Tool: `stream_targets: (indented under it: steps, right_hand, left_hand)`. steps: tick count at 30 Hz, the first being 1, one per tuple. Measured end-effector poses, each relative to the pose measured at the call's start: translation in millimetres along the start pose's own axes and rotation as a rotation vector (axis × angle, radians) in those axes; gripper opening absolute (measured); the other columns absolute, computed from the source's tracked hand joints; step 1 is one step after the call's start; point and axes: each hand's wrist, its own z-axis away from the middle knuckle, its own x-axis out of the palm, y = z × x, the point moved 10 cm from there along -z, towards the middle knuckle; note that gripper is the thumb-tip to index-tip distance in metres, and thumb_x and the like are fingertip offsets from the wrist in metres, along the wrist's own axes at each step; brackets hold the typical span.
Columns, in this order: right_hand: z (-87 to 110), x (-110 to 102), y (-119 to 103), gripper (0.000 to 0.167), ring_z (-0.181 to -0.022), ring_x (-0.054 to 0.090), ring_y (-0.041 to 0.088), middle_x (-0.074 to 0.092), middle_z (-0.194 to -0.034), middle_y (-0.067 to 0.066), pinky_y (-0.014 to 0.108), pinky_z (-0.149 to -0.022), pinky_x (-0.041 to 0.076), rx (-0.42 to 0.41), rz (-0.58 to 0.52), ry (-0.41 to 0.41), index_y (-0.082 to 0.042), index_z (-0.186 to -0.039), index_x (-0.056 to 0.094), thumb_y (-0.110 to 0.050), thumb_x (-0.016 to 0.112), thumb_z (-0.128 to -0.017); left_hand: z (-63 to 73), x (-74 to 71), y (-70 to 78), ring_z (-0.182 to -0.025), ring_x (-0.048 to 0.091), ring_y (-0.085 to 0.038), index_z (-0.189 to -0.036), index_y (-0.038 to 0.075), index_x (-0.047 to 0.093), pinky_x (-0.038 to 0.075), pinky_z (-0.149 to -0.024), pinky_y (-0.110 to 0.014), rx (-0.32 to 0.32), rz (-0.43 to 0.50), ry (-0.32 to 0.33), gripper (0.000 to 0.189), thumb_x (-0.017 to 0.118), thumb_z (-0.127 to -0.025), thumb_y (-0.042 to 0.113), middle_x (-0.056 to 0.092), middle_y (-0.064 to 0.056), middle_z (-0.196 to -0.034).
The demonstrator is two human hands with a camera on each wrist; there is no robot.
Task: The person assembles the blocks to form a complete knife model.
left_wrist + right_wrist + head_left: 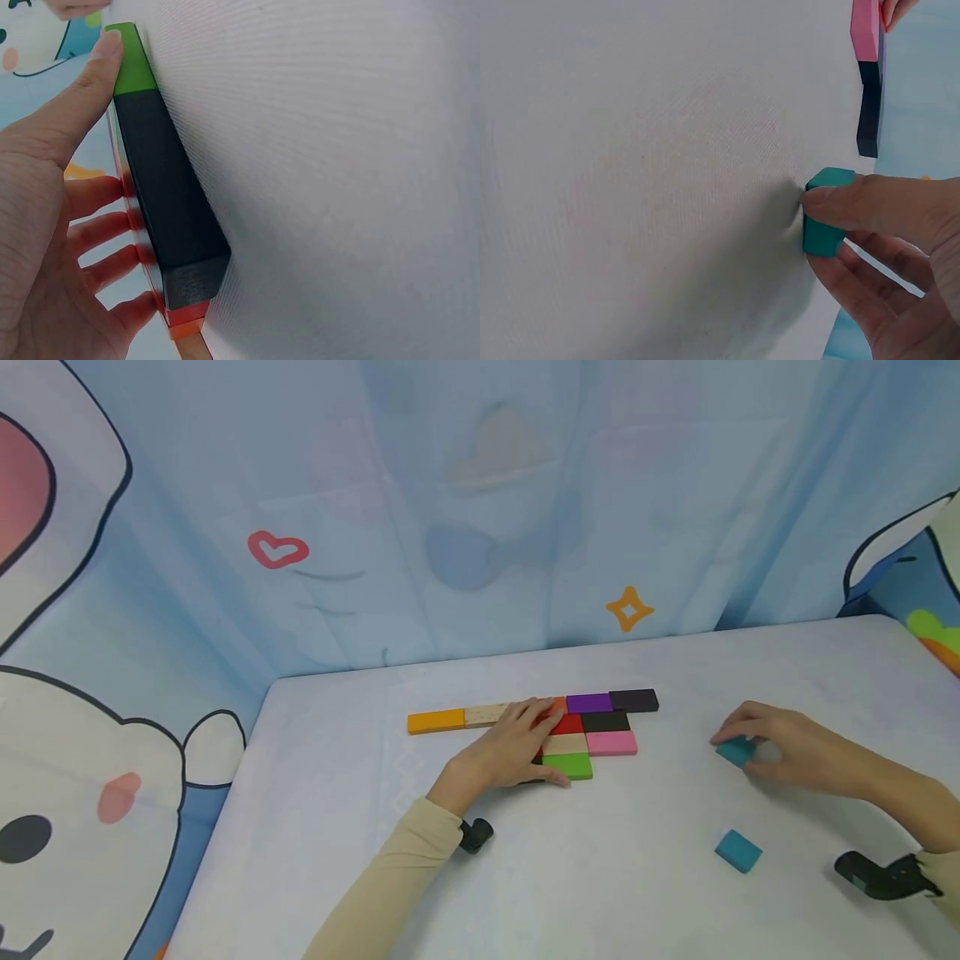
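My left hand [501, 755] rests on a flat arrangement of coloured wooden blocks, fingers spread over its middle. In the left wrist view, the thumb touches the green block [136, 64], and a black block [169, 172] lines up with it along the near edge. My right hand [802, 750] pinches a teal block [824, 238] between thumb and fingers, at the table to the right of the arrangement. Closer to me lies a second teal block [738, 851], apart from everything. The left hand partly hides the blocks under it.
The arrangement's back row runs from a yellow block [436, 722] through pale wood to a purple block [588, 703] and a black one. A pink block [611, 743] sits at its right side. Behind the white tabletop [315, 852] hangs a blue printed curtain [465, 510].
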Motion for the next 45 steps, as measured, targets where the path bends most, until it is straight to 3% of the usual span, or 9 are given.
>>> stream_targets:
  steps: [4, 11, 16, 22, 29, 45]
  right_hand:
    - [-1.6, 0.4, 2.2, 0.041, -0.091, 0.063, 0.014, 0.067, -0.105, -0.002, 0.027, -0.077, 0.061, 0.017, -0.003, -0.024, -0.005, -0.110, 0.078, -0.003, 0.094, -0.073]
    - [-11.5, 0.2, -7.6, 0.040, -0.090, 0.066, 0.017, 0.068, -0.103, -0.004, 0.028, -0.076, 0.062, -0.011, 0.006, 0.025, -0.005, -0.108, 0.078, -0.005, 0.095, -0.072]
    - [-30.8, -0.9, -21.8, 0.040, -0.091, 0.069, 0.021, 0.069, -0.103, 0.001, 0.038, -0.079, 0.064, -0.006, -0.044, 0.031, 0.000, -0.112, 0.077, -0.003, 0.092, -0.075]
    - [-57.3, -7.9, -45.8, 0.040, -0.089, 0.066, 0.019, 0.066, -0.102, 0.005, 0.040, -0.075, 0.063, -0.057, -0.051, 0.127, 0.001, -0.111, 0.078, 0.003, 0.091, -0.074]
    - [-75.5, 2.8, -57.6, 0.039, -0.090, 0.061, 0.021, 0.063, -0.099, 0.004, 0.043, -0.080, 0.062, -0.031, -0.057, 0.056, 0.002, -0.113, 0.076, 0.000, 0.090, -0.077]
    - [-79.8, 15.1, -59.4, 0.037, -0.087, 0.066, 0.024, 0.063, -0.101, 0.013, 0.043, -0.078, 0.063, -0.013, -0.061, 0.035, 0.008, -0.111, 0.074, 0.004, 0.089, -0.077]
  left_hand:
    - [0.0, 0.0, -0.2, -0.157, 0.021, -0.028, -0.167, 0.010, 0.024, 0.017, -0.129, -0.037, 0.003, 0.000, 0.002, 0.099, 0.066, -0.095, 0.064, 0.021, -0.011, -0.172]
    - [0.7, -0.3, -0.9, -0.157, 0.021, -0.029, -0.167, 0.009, 0.025, 0.018, -0.129, -0.037, 0.009, 0.016, 0.006, 0.098, 0.067, -0.095, 0.063, 0.021, -0.011, -0.172]
    - [1.1, -0.5, -0.4, -0.157, 0.021, -0.029, -0.166, 0.008, 0.025, 0.018, -0.129, -0.038, 0.017, 0.026, 0.009, 0.098, 0.067, -0.095, 0.062, 0.021, -0.012, -0.172]
    - [0.6, 0.0, 0.6, -0.157, 0.021, -0.029, -0.166, 0.009, 0.025, 0.017, -0.129, -0.037, 0.015, 0.032, 0.008, 0.099, 0.067, -0.095, 0.062, 0.020, -0.011, -0.172]
    - [-1.0, 0.1, 2.1, -0.157, 0.021, -0.028, -0.167, 0.009, 0.025, 0.017, -0.129, -0.037, 0.023, 0.029, 0.018, 0.099, 0.067, -0.095, 0.062, 0.020, -0.011, -0.172]
    - [-1.0, 2.5, -2.0, -0.157, 0.020, -0.028, -0.167, 0.010, 0.024, 0.019, -0.129, -0.036, 0.006, 0.030, 0.008, 0.099, 0.066, -0.095, 0.063, 0.020, -0.011, -0.173]
